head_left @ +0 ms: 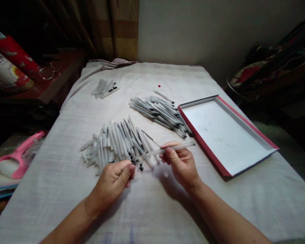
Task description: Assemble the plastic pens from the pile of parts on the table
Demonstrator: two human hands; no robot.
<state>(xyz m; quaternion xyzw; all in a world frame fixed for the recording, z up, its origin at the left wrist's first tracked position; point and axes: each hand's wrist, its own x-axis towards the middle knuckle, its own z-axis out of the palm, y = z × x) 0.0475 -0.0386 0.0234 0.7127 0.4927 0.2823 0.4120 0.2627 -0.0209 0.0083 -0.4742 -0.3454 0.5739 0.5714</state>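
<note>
My right hand (181, 166) pinches a translucent pen (180, 146) between thumb and fingers; its dark end points right and its pale end left. A thin, dark-tipped refill (152, 140) reaches that hand's fingertips, but I cannot tell whether it is gripped. My left hand (114, 181) is closed, with thumb pressed on the index finger; whatever it holds is hidden. Just beyond the left hand lies a heap of clear pen barrels (112, 139) with some dark refills among them. Small black plugs (141, 166) rest near the left fingertips.
Behind the right hand is a pile of black-ended pens (160, 112). A shallow red-edged box lid (205, 145) lies at the right. Farther back are a small bunch of clear tubes (101, 88) and a red bit (159, 86). Pink-handled scissors (22, 154) sit left of the cloth-covered table (147, 217).
</note>
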